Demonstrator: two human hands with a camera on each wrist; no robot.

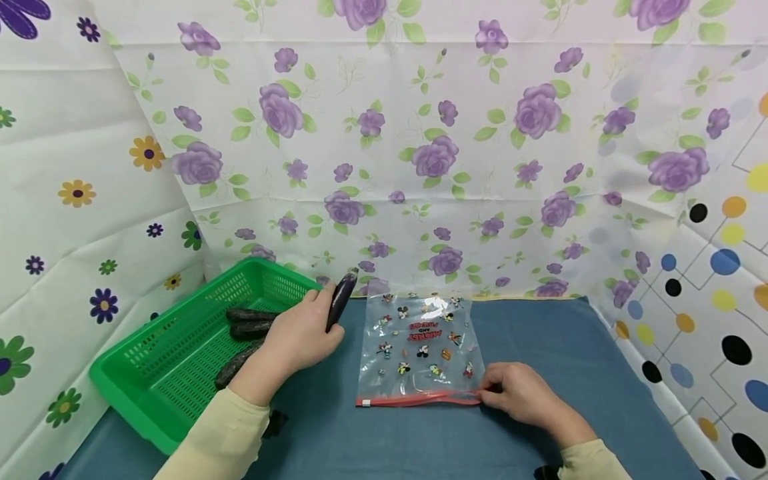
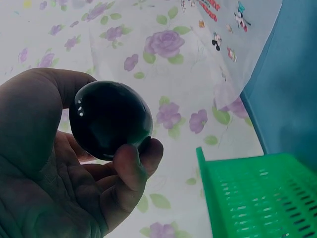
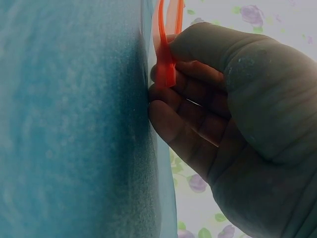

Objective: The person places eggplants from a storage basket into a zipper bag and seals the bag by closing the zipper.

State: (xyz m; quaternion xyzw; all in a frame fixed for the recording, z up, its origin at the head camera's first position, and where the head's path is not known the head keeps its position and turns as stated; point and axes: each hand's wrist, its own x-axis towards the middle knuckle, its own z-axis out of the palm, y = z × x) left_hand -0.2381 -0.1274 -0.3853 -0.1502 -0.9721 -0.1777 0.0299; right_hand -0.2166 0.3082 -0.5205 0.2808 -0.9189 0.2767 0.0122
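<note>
My left hand [image 1: 305,328] grips a dark, glossy eggplant [image 1: 342,300], its narrow end pointing up and away. In the left wrist view the rounded end of the eggplant [image 2: 110,120] faces the camera, with thumb and fingers curled about it. A clear zip bag [image 1: 393,333] with cartoon prints lies flat on the table, its red zipper edge [image 1: 420,399] toward me. At that edge's right end, my right hand [image 1: 519,393] pinches the corner. The right wrist view shows the red strip [image 3: 167,59] between thumb and fingers, close over the cloth.
A green perforated basket [image 1: 129,400] stands on the left, with several dark, rough-skinned long vegetables [image 1: 249,330] inside, partly behind my left arm. Blue cloth [image 1: 528,327] covers the table. Flowered sheeting [image 1: 384,167] hangs at the back, and dotted sheeting [image 1: 726,320] borders the right.
</note>
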